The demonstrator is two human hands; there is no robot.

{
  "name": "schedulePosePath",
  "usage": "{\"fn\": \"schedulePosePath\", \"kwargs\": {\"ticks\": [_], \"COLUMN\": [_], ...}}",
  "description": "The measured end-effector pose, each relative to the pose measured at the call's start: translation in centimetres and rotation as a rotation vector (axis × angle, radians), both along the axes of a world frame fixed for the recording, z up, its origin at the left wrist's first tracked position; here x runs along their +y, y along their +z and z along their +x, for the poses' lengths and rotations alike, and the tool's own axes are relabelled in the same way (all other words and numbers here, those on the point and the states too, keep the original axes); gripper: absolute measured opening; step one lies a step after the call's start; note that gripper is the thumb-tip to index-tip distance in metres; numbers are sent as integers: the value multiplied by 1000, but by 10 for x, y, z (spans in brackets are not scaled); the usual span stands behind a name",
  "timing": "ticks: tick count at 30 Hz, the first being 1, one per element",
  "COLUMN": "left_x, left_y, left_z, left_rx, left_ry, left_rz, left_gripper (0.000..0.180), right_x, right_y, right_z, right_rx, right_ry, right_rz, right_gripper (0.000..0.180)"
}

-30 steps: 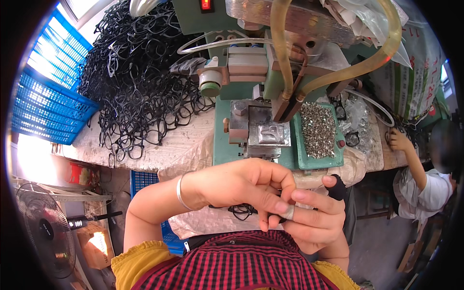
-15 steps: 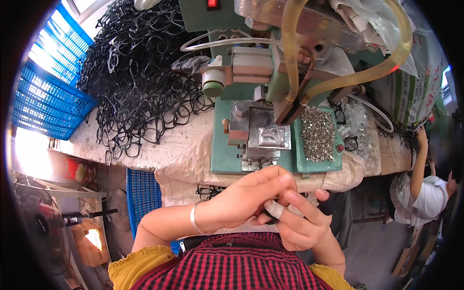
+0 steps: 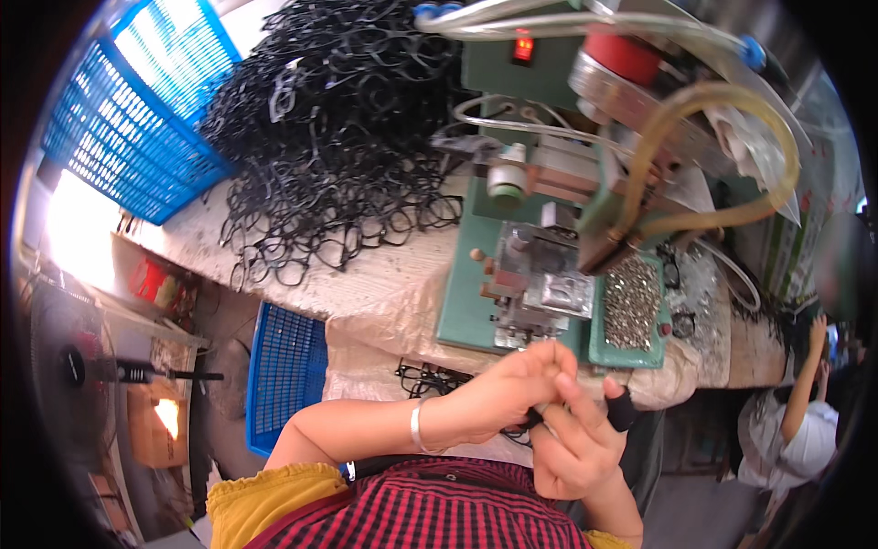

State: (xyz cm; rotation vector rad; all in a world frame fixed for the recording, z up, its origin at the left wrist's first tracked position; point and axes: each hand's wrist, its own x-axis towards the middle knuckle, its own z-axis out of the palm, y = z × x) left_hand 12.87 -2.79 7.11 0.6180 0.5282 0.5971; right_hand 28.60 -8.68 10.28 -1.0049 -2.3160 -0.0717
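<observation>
left hand [image 3: 498,398] and right hand [image 3: 576,439] meet just below the front edge of the worktop [image 3: 366,293], fingertips pinched together on a small dark part [image 3: 535,419], mostly hidden between them, so its shape is unclear. right thumb wears a black finger cot [image 3: 622,412]; left wrist carries a thin silver bangle [image 3: 416,425]. on the worktop, just beyond the hands, sits a green press machine [image 3: 540,274] with a metal fixture, amber hoses looping over it, and a green tray of small shiny metal bits [image 3: 631,306] at its right side. big tangled heap of black spectacle frames [image 3: 329,146] fills the worktop's back-left area, a blue plastic crate [image 3: 128,110] at the left corner. paper-covered worktop strip between heap and machine is free. another person [image 3: 786,430] sits at the right end.
</observation>
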Motion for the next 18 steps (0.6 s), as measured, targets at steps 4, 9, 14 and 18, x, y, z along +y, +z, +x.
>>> {"fn": "schedulePosePath", "kwargs": {"ticks": [4,9,14,18], "left_x": [-3,59,143,188], "left_y": [9,-28,-67,-86], "left_z": [-41,-155,-177,-186], "left_rx": [356,1018,1575,1581], "left_ry": [17,1077,661,460], "left_rz": [130,885,1794,1833], "left_gripper": [18,10,18,12], "right_x": [12,46,81,91], "right_y": [-6,-43,-75,-94], "right_z": [7,57,62,69], "right_rx": [299,735,616,677], "right_ry": [44,-512,-595,-691], "right_rz": [-188,-276,-194,-167], "right_gripper": [10,7,8,10]}}
